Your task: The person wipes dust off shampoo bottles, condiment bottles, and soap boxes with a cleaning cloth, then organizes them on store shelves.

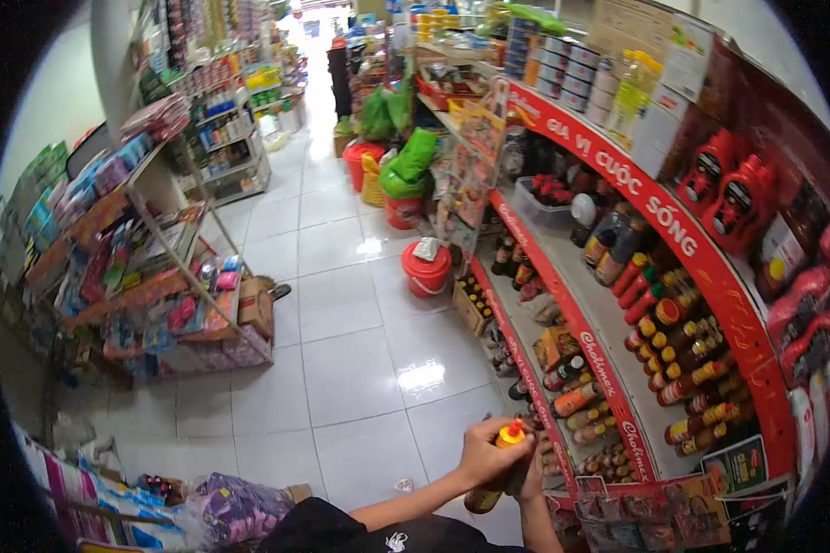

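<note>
A dark sauce bottle [482,500] with a yellow cap and red tip is held between my hands at the bottom centre, tilted, its cap end pointing away from me. My left hand [485,455] is closed around the bottle just below the cap. On the bottle's other side, my right hand [529,478] presses against it with the fingers bent, some of them hidden. Close by on the right is a red-edged shelf rack [622,198] with rows of sauce bottles [696,382].
Red buckets [426,269] stand on the tiled floor [341,318] along the aisle. On the left is a rack [138,198] of packaged goods. Purple packs [240,507] lie near my left side. Sachets [650,521] hang at the rack's lower front.
</note>
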Motion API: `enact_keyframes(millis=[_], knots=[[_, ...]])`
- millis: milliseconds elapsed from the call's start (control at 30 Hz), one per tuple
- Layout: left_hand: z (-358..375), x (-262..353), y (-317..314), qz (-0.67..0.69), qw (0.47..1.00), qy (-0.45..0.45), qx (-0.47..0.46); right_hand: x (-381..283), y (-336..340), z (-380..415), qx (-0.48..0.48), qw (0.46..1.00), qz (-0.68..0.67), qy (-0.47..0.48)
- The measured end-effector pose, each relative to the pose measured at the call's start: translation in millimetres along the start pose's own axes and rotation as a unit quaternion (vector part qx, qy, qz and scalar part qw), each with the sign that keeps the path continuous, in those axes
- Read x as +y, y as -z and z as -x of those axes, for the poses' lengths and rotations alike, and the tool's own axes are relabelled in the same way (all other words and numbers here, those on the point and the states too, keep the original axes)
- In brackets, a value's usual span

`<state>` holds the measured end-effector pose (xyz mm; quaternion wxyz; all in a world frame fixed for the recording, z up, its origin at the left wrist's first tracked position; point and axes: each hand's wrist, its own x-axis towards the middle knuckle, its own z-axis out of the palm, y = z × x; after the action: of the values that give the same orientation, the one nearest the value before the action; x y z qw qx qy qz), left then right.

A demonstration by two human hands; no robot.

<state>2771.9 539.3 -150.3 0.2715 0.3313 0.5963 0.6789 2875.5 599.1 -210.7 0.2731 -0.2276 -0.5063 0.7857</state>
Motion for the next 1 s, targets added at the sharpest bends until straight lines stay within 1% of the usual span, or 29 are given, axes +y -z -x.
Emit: enact_keyframes(millis=[33,67,100,133,167,267,300,333,400,433,467,533,567,600,667,700,733,800,833,867,900,933,967,1000], knots=[[2,-6,10,0.029,0.999,0.021,0.028,-15,-21,6,-0.002,0.999,0.042,0.007],[7,-6,17,0.001,0.998,-0.027,0.052,-24,-47,10,0.084,0.987,0.132,0.035],[11,-4,22,-0.030,0.994,-0.075,0.073,-32,-67,16,0.110,0.965,0.226,0.075],[14,4,29,-0.061,0.986,-0.123,0.092,-34,-81,20,0.135,0.932,0.316,0.116],[20,16,35,-0.030,0.987,-0.132,0.082,-28,-87,23,0.140,0.910,0.345,0.181],[26,31,60,-0.035,0.974,-0.194,0.116,-6,-108,28,0.130,0.913,0.283,0.263],[27,36,67,-0.010,0.972,-0.209,0.107,5,-110,29,0.096,0.937,0.232,0.244],[29,40,73,0.015,0.969,-0.225,0.098,6,-118,28,0.117,0.933,0.243,0.238],[38,46,83,0.087,0.966,-0.238,0.049,36,-107,17,0.051,0.974,0.101,0.196],[49,54,92,0.066,0.974,-0.216,0.014,42,-106,13,0.017,0.984,0.029,0.172],[53,55,97,0.054,0.978,-0.203,0.012,43,-105,17,0.024,0.988,0.067,0.135],[57,54,106,0.031,0.983,-0.182,0.014,22,-119,23,0.031,0.987,0.146,0.062],[58,54,112,0.031,0.986,-0.162,0.018,6,-137,25,0.026,0.979,0.183,0.086],[58,53,118,0.036,0.984,-0.172,0.039,-13,-158,27,0.023,0.969,0.220,0.110],[59,51,127,0.045,0.979,-0.185,0.077,-17,-173,27,0.006,0.974,0.186,0.127],[59,53,130,0.015,0.976,-0.192,0.100,-2,-172,20,-0.010,0.975,0.161,0.155],[61,53,134,0.005,0.970,-0.214,0.112,19,-164,11,-0.026,0.978,0.140,0.150],[66,53,141,-0.016,0.956,-0.257,0.138,77,-141,-14,-0.050,0.993,0.077,0.072],[69,56,146,-0.002,0.953,-0.265,0.146,103,-134,-23,-0.057,0.996,0.055,0.031],[72,60,153,-0.007,0.951,-0.271,0.147,113,-133,-25,-0.072,0.996,0.055,0.005],[75,64,159,-0.013,0.949,-0.277,0.149,108,-144,-23,-0.090,0.994,0.066,-0.010],[78,68,164,-0.019,0.948,-0.281,0.151,77,-159,-14,-0.111,0.988,0.109,-0.020],[81,71,167,0.007,0.949,-0.281,0.146,45,-175,-4,-0.133,0.979,0.153,-0.027],[84,75,173,-0.024,0.948,-0.283,0.146,13,-191,5,-0.156,0.968,0.196,-0.033]])
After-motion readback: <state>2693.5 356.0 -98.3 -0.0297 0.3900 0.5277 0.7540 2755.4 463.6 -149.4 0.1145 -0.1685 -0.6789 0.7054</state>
